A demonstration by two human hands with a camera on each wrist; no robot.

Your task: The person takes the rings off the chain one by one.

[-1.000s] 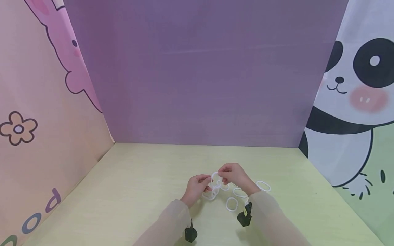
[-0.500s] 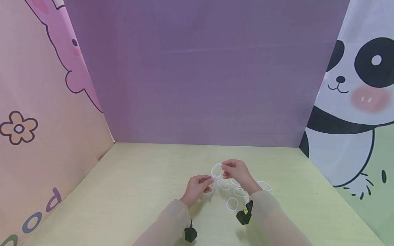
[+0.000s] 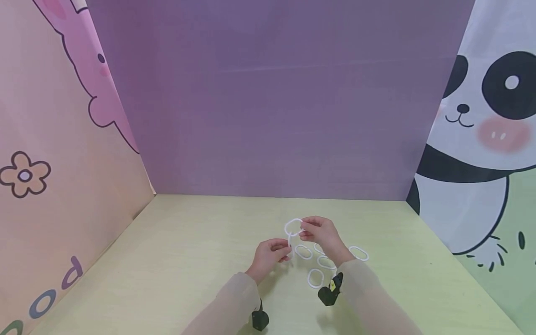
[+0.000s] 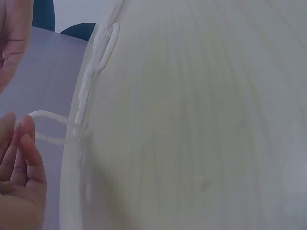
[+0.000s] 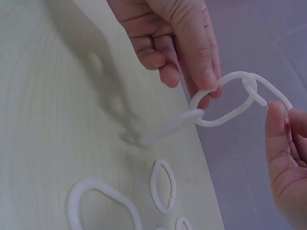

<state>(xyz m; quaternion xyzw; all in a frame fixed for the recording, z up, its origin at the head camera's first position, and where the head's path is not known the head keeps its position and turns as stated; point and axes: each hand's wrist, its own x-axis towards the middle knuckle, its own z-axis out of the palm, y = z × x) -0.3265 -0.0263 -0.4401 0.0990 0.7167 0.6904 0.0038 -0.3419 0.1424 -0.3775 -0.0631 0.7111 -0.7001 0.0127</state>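
Observation:
White oval plastic chain links are in both hands. My left hand (image 3: 268, 258) pinches one link (image 5: 235, 113) between thumb and finger, and a further link (image 5: 175, 125) hangs from it, blurred in the right wrist view. My right hand (image 3: 321, 234), just above and to the right, pinches another link (image 3: 286, 228). That link is hooked through the left hand's link, with a free end showing in the right wrist view. Part of the right hand's link is hidden behind its fingertips.
Several loose white links lie on the pale wooden table (image 3: 201, 242), among them one near the front (image 3: 316, 278) and one beyond the right wrist (image 3: 358, 253). A purple panel (image 3: 272, 116) stands at the back. Printed cloth walls flank both sides.
My right hand has risen and shifted slightly right, lifting its link from beside the left fingertips to above them. The left hand stays almost in place, and the links below it have shifted.

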